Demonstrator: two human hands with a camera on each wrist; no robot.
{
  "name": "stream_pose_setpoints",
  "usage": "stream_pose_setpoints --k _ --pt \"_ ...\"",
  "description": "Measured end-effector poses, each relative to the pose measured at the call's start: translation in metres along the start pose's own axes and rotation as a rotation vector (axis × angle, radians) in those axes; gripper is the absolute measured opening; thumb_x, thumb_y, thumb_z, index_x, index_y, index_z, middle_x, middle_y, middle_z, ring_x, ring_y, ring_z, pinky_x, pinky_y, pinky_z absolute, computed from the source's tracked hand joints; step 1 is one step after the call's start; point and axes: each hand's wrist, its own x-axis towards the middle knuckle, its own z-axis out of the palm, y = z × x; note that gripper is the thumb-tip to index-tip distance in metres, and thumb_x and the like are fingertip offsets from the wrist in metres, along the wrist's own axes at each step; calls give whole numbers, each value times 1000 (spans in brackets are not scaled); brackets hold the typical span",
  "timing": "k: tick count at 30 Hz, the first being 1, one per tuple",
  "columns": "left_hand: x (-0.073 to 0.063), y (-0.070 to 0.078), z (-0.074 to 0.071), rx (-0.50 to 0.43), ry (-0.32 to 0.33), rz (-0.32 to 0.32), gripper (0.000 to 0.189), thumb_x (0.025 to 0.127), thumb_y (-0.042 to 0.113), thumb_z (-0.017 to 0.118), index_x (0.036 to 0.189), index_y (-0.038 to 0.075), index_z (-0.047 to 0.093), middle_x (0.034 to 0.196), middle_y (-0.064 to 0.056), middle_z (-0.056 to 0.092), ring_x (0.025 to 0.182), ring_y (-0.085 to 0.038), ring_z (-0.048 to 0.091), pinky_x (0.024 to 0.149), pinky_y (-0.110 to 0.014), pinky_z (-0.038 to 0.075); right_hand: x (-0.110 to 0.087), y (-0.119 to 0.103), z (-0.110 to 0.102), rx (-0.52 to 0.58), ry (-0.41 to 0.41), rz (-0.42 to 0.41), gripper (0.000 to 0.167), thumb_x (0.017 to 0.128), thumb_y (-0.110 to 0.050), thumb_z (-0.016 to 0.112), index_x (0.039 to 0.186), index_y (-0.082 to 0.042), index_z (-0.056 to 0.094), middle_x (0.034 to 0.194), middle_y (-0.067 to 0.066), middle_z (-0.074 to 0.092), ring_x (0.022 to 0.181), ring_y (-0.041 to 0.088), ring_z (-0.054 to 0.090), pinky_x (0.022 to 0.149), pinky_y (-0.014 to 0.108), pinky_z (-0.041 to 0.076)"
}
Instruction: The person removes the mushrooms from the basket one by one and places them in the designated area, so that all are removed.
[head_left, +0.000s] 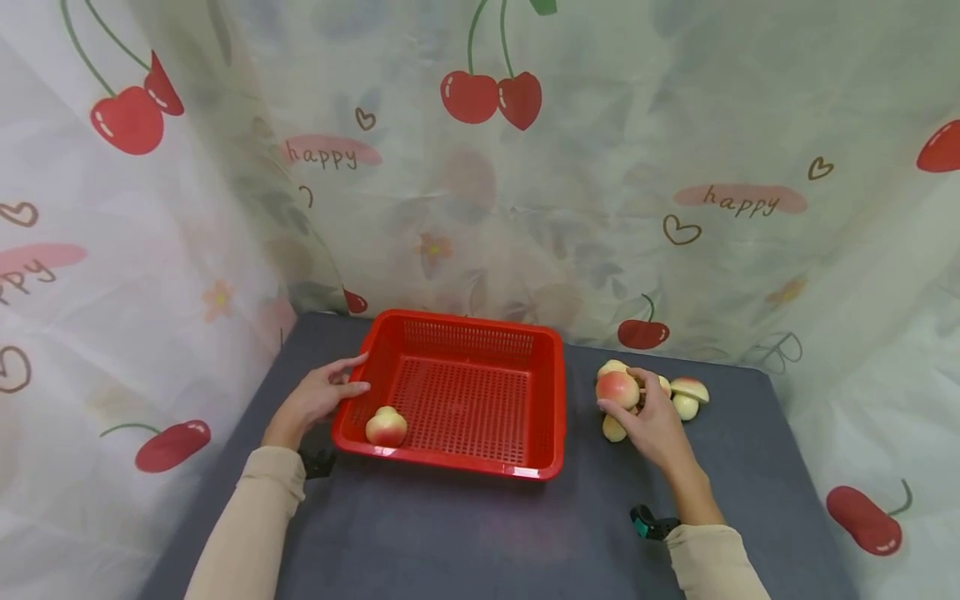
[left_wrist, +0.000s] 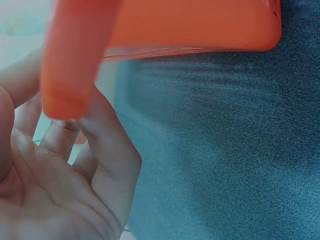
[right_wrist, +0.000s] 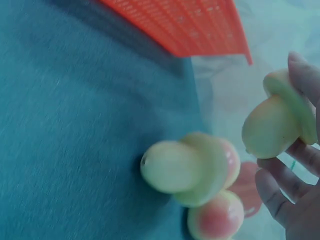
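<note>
My left hand [head_left: 311, 406] holds the left rim of a red plastic basket [head_left: 461, 400]; in the left wrist view the rim [left_wrist: 77, 75] lies between thumb and fingers. One toy mushroom [head_left: 386, 428] with a pinkish-red cap sits in the basket's front left corner. Off to the right, my right hand [head_left: 660, 425] pinches another toy mushroom [right_wrist: 272, 127] by its cap, stem pointing away from the palm. Beneath and around that hand several more mushrooms lie on the table, among them one [head_left: 686, 400] to its right and one [right_wrist: 175, 167] below the held one.
A dark grey cloth covers the table [head_left: 450, 533]. Behind and at both sides hangs a pale curtain [head_left: 585, 208] printed with cherries and the word "happy". A dark band [head_left: 651, 525] is on the right wrist, and another [head_left: 318, 462] on the left.
</note>
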Motion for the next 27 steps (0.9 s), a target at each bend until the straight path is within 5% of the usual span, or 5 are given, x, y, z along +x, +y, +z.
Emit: stream_pose_setpoints --k 10,23,27 --pt "1 -3 1 -12 5 2 68 95 34 72 156 34 42 135 -18 61 103 -26 74 84 -46 64 -13 29 -7 -4 54 106 78 93 -46 72 147 -1 36 140 25 53 122 41 55 101 57 44" --pt "0 -3 -1 -13 5 7 67 96 33 71 157 33 41 132 -18 60 103 -27 74 84 -47 64 -28 57 -13 18 61 262 81 95 -54 66 151 -4 35 149 24 48 128 41 51 100 56 42" --pt "0 -2 0 -20 -3 3 67 97 33 70 157 34 40 137 -19 59 106 -28 74 84 -47 64 -33 65 -9 -13 76 324 85 95 -54 65 153 -4 29 140 25 51 117 38 56 91 48 45"
